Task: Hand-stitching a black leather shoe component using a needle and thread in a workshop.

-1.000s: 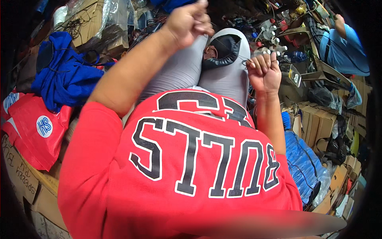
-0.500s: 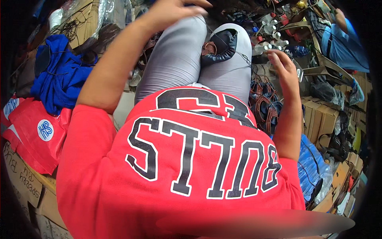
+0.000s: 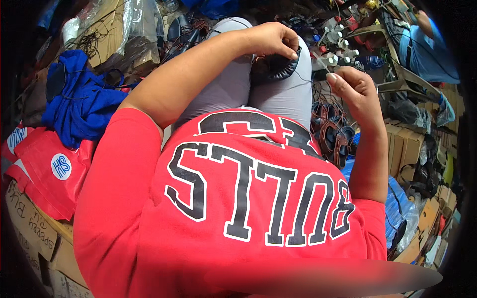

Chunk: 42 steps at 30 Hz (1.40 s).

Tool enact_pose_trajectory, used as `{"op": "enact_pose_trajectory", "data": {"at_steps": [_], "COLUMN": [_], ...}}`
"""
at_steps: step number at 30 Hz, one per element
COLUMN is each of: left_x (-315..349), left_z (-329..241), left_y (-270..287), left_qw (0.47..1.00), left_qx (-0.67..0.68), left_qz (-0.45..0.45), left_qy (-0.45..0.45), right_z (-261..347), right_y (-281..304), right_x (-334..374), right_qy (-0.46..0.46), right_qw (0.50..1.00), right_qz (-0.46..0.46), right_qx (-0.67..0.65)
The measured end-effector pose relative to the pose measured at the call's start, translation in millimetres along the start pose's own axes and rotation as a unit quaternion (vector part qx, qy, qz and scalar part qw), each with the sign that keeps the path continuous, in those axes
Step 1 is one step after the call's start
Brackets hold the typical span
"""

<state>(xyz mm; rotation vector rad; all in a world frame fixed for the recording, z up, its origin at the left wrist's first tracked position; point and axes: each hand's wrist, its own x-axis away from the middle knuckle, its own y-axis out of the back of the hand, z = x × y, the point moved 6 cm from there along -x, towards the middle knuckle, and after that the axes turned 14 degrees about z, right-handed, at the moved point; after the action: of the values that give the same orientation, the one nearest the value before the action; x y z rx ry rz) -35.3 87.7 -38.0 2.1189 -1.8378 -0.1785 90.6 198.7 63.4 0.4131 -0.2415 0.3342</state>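
Currently, left hand [image 3: 276,39]: upper centre of the frame, fingertips drawn narrow at the right edge of the black padded piece; whether they grip that edge or a strand, I cannot tell.
Right hand [image 3: 355,89]: right of upper centre, thumb tip against bent forefinger; it seems to pinch a thin pale sliver [image 3: 323,64], too fine to identify.
Black padded piece [image 3: 278,71]: upper centre, resting across the grey trouser legs [image 3: 298,102], gathered rim showing below the left hand.
Dark strand [image 3: 304,78]: running from the piece toward the right hand; its far end is hard to follow.
Snag risk: the strand could catch if it strays onto the bottles [image 3: 334,37] beyond the right knee.
Slip risk: the piece could slide down if the knees part.
Red shirt [image 3: 119,198]: centre, big dark block letters edged white, upside down.
Red bag [image 3: 39,171]: left edge, round white patch with blue lettering.
Cardboard box [image 3: 30,223]: lower left, handwritten dark capitals.
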Motion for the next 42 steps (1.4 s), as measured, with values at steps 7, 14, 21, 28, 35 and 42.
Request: {"op": "enact_pose_trajectory", "data": {"at_steps": [7,14,21,28,35,42], "left_x": [10.3,14.8,15.6,7.3,1.1,-4.2], "left_z": [3.0,-0.4,-1.1,2.9,5.4,10.7], "left_y": [-3.8,-1.8,-1.1,-0.9,-3.1,-0.4], "left_qw": [0.987,0.989,0.989,0.988,0.98,0.99], "left_qx": [0.148,0.131,0.128,0.121,0.141,0.04], "left_qz": [0.063,0.058,0.069,0.079,0.138,0.128], "left_qy": [0.023,0.038,0.041,0.05,0.033,0.053], "right_z": [-23.1,-30.3,-18.8,-22.0,-68.2,-66.7], "right_y": [-13.8,-14.4,-16.4,-18.8,-2.8,-25.0], "right_x": [-13.8,-27.5,-31.2,-38.4,-46.2,-51.9], "right_qy": [0.004,0.024,0.011,0.04,0.002,0.036], "right_qw": [0.975,0.965,0.957,0.954,0.998,0.999], "right_qz": [-0.042,-0.057,-0.044,-0.059,0.031,-0.023], "right_qx": [0.217,0.255,0.286,0.29,0.054,0.003]}}
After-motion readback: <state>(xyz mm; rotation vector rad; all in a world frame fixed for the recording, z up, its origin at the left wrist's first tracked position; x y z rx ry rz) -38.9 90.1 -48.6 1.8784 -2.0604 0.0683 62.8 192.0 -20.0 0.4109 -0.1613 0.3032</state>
